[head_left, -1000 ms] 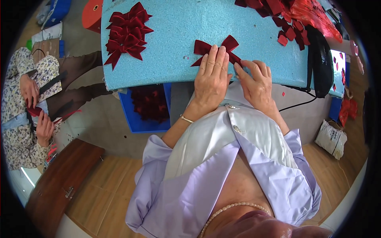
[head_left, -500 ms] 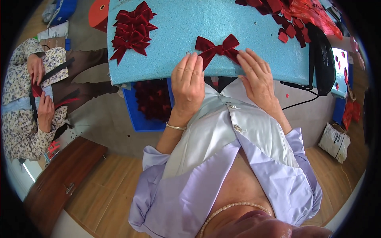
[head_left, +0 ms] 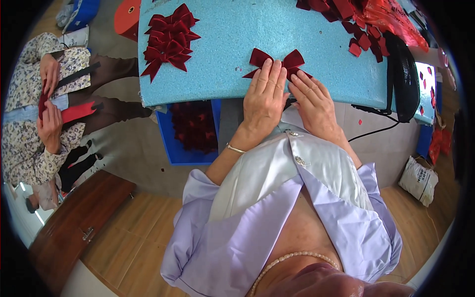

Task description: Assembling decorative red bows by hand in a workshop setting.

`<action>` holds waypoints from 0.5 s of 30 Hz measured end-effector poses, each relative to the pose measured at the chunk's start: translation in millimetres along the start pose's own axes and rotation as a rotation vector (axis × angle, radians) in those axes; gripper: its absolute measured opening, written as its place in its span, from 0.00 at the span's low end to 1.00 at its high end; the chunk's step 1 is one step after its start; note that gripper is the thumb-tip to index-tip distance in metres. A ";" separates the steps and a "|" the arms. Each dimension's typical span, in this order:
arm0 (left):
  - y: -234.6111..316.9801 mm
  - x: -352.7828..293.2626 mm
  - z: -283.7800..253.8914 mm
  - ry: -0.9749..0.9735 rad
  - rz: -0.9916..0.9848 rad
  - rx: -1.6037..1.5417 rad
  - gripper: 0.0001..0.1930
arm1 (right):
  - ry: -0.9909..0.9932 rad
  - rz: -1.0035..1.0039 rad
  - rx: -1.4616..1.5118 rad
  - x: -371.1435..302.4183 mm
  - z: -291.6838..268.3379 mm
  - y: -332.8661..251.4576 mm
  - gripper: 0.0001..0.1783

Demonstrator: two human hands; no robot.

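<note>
A dark red velvet bow (head_left: 294, 60) lies flat near the front edge of the light blue glittery table (head_left: 222, 29). My left hand (head_left: 266, 99) is laid over the bow's middle with its fingers stretched out, covering the knot. Beside it, my right hand (head_left: 314, 101) rests on the bow's right tail, fingers straight and held side by side. Part of the lower bow is hidden under both hands. Several finished-looking velvet bows (head_left: 170, 42) sit overlapping in a column on the table's left side.
Loose red pieces (head_left: 367, 42) and a red plastic bag (head_left: 396, 24) are at the back right. A black bag-like thing (head_left: 403, 81) hangs over the right edge. Under the table, a blue bin (head_left: 193, 158) holds dark red pieces. To the left, a co-worker's hands (head_left: 48, 119) hold red ribbon.
Both hands have moved in toward each other, from the bow's sides onto its middle and right tail. The co-worker's red ribbon now shows as a longer strip.
</note>
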State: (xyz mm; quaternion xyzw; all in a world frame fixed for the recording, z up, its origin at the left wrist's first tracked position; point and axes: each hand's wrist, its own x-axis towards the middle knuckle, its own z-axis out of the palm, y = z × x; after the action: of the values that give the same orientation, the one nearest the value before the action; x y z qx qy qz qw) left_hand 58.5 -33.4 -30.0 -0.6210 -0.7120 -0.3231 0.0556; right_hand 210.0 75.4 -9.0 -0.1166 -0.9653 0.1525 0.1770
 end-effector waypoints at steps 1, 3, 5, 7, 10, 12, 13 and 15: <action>1.0 -0.7 -0.2 -0.009 -0.023 -0.012 0.31 | -0.006 -0.031 0.031 -0.9 -2.8 2.8 0.29; 1.7 -1.0 1.8 -0.009 -0.030 -0.019 0.32 | 0.008 -0.027 0.051 6.5 -13.1 2.8 0.29; 2.5 -1.0 3.3 -0.010 -0.034 -0.027 0.32 | 0.022 -0.020 0.070 14.1 -16.4 1.5 0.29; 2.6 -1.4 4.5 0.009 -0.026 0.008 0.33 | -0.007 0.021 0.005 27.6 -12.3 0.4 0.28; 1.9 -2.6 4.6 -0.045 -0.009 0.026 0.34 | -0.035 0.069 -0.130 30.8 -6.4 12.4 0.29; -0.2 -4.6 1.7 -0.029 -0.036 0.022 0.34 | -0.039 0.053 -0.141 37.4 -4.6 15.4 0.29; 0.5 -7.7 1.5 -0.017 -0.055 0.018 0.34 | -0.041 0.062 -0.137 37.5 -8.2 14.5 0.29; 0.7 -14.6 16.8 0.072 -0.064 0.018 0.31 | -0.035 -0.010 -0.063 54.9 -11.0 6.1 0.29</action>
State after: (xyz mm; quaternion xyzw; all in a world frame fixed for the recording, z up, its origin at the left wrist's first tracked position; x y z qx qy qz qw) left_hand 67.8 -36.9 -49.9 -0.5852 -0.7320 -0.3404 0.0765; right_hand 165.2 99.1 15.6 -0.1146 -0.9731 0.1233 0.1572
